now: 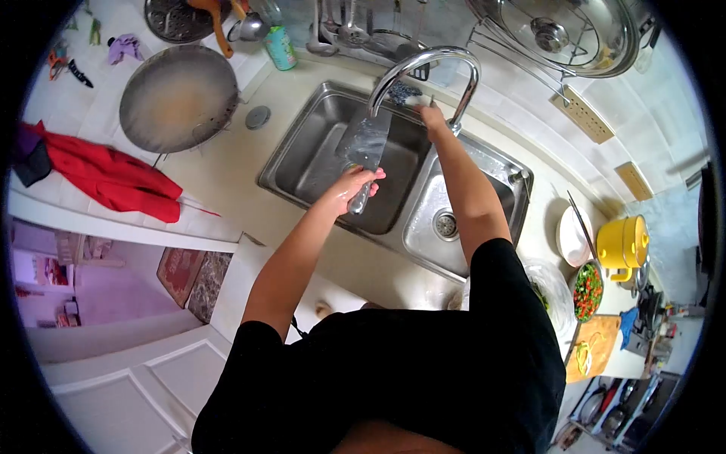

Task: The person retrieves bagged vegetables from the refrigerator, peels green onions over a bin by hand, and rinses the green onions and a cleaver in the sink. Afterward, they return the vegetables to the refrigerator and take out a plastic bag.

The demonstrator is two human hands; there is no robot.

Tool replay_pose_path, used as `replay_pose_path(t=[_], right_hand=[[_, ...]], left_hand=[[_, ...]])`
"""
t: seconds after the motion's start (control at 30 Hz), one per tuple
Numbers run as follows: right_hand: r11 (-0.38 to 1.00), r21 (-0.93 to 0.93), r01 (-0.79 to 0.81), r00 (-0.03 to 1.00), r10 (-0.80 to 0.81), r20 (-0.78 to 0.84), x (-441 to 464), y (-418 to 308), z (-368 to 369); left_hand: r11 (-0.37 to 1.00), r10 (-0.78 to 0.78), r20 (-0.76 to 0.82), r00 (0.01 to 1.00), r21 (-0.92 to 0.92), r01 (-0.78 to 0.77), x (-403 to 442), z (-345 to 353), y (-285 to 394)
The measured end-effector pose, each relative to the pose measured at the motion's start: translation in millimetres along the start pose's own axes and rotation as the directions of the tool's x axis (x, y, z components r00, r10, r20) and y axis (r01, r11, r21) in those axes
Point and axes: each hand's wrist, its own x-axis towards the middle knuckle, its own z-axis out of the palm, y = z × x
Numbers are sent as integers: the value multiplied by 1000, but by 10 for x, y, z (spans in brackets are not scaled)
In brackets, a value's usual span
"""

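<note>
My left hand (355, 187) is closed around the handle of a wide-bladed cleaver (368, 140). The blade looks wet and points away from me over the left sink basin (302, 155), its far end under the spout of the chrome faucet (426, 57). My right hand (431, 119) reaches over the divider to the back of the sink. Its fingers close at the faucet lever (432, 100), which sticks up beside them; the exact grip is partly hidden. The right basin (423, 227), with a drain strainer (445, 225), lies under my right forearm.
A large wok (179, 98) and a red cloth (113, 178) hang at the left. Ladles (321, 41) hang behind the faucet. On the right counter stand a white bowl (572, 236), a yellow pot (622, 242), chopped peppers (587, 291) and a cutting board (601, 344).
</note>
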Motion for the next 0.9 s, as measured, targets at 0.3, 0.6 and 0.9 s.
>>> replay_pose_path(t=[0.3, 0.6, 0.9], right_hand=[[995, 33, 96, 988, -99, 116, 40, 142, -97], [988, -47, 145, 976, -135, 174, 86, 179, -92], [999, 2, 32, 988, -32, 152, -125, -57, -130]], left_hand=[[993, -64, 113, 991, -89, 75, 388, -66, -6], [922, -124, 235, 964, -333, 200, 365, -279, -132], [927, -93, 104, 990, -354, 124, 436, -409, -158]])
